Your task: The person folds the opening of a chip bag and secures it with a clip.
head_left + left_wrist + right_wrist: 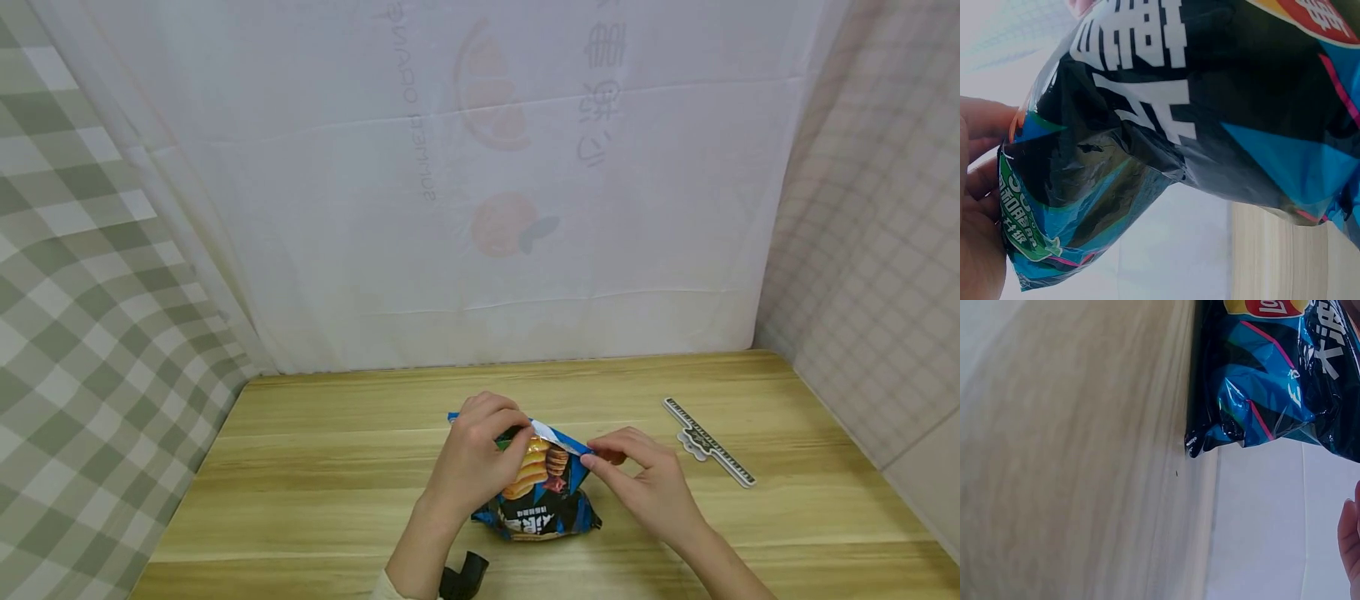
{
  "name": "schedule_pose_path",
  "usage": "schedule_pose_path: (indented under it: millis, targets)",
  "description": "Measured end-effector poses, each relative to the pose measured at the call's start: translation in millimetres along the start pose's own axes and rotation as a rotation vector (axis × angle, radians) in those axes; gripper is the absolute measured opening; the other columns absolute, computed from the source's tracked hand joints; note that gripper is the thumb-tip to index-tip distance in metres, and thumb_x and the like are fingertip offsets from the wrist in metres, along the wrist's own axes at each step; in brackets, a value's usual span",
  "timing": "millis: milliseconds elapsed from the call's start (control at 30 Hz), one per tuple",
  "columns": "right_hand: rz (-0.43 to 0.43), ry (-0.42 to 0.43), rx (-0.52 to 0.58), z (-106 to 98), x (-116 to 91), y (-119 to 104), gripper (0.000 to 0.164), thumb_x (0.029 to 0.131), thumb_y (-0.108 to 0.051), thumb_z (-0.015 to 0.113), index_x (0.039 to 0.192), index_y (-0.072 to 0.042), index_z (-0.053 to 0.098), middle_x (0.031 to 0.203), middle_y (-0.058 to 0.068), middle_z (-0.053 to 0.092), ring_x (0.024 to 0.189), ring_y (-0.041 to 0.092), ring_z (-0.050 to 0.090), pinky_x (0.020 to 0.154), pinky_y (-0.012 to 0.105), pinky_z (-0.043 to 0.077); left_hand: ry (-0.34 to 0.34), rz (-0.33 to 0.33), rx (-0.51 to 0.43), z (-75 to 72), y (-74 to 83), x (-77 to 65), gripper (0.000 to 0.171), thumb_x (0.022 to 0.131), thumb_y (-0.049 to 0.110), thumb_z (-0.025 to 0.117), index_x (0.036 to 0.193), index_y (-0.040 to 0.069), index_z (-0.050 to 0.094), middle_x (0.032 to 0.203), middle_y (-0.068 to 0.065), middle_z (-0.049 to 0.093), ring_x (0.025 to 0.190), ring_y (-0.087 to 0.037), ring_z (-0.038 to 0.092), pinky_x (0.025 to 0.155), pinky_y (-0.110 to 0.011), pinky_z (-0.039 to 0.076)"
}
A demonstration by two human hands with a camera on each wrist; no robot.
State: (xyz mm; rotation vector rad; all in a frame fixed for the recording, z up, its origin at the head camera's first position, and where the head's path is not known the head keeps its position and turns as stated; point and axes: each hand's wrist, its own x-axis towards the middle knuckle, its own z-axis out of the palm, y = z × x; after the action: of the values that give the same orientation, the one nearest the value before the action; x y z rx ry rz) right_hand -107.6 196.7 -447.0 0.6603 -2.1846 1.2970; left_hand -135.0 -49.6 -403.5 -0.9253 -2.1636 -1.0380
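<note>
A black-and-blue chip bag [536, 512] with pictures of ridged chips stands on the wooden table, its top edge folded over so a silvery strip shows. My left hand [480, 458] pinches the top edge on the left. At the right end of the same edge, the thumb and fingers of my right hand [648, 479] pinch the corner. The left wrist view is filled by the crinkled front of the bag [1147, 144], with left fingers [982, 181] along its side. In the right wrist view the bag's bottom corner [1247, 406] rests near the tabletop, and a fingertip shows at the right edge.
A flat strip clip [705, 442] with a piano-key pattern lies on the table [337, 467] to the right. A small black object [463, 577] is beside my left wrist. A white printed cloth [337, 250] hangs behind, with checked cloths at both sides.
</note>
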Motion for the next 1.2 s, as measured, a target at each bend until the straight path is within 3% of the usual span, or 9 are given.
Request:
schedule_pose_path:
  millis: [200,733,1033,1200]
  targets:
    - [0.008,0.005,-0.015,3.3,0.6,1.0,0.038,0.073,0.016,0.087,0.098,-0.012,0.081,0.091,-0.002,0.074,0.080,0.008,0.062,0.070,0.017,0.051,-0.003,0.003,0.036,-1.2,-0.2,0.5,0.019,0.085,0.000,0.086,0.103,0.005,0.080,0.099,-0.002,0.075,0.093,-0.017,0.068,0.088,-0.034,0.056]
    - [-0.031,0.017,-0.059,5.4,1.3,3.9,0.039,0.075,0.019,0.083,0.095,-0.014,0.080,0.089,-0.002,0.074,0.078,0.008,0.063,0.069,0.012,0.050,-0.007,-0.042,0.089,0.2,0.8,1.9,0.018,0.088,0.006,0.084,0.105,0.002,0.080,0.094,-0.002,0.076,0.091,-0.018,0.069,0.089,-0.036,0.056]
    - [-0.047,0.022,-0.091,5.0,1.8,2.3,0.038,0.075,0.018,0.083,0.094,-0.016,0.080,0.089,-0.005,0.073,0.077,0.006,0.061,0.066,0.013,0.048,-0.025,-0.107,0.091,-0.5,1.7,1.6,0.007,0.091,0.010,0.081,0.096,0.007,0.078,0.088,0.000,0.073,0.088,-0.017,0.067,0.085,-0.036,0.054]
    - [-0.058,0.022,-0.099,4.9,1.9,2.0,0.038,0.076,0.017,0.083,0.093,-0.016,0.079,0.089,-0.006,0.072,0.077,0.006,0.061,0.065,0.013,0.048,-0.024,-0.106,0.087,-1.1,2.4,1.6,0.004,0.091,0.010,0.081,0.092,0.007,0.078,0.087,0.001,0.072,0.086,-0.016,0.066,0.083,-0.035,0.053]
